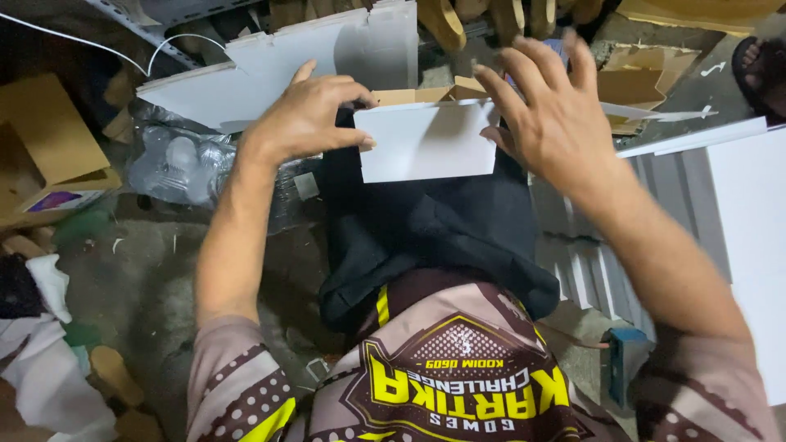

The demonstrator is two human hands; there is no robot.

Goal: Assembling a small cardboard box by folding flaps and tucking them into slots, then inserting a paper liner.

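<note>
A small box of white-faced card (426, 141) with a brown inside rests on my lap, over black fabric (434, 229). My left hand (307, 115) grips the box's left side, thumb pressed on the front white flap. Above the box's right side hovers my right hand (553, 106), fingers spread, the thumb near the flap's right edge and nothing held in it.
Flat white card sheets (246, 74) lie behind the box, and more white sheets (749, 213) lie at the right. Brown cardboard boxes (49, 139) stand at the left, with clear plastic bags (176, 160) beside them. Wooden pieces (446, 16) are at the top.
</note>
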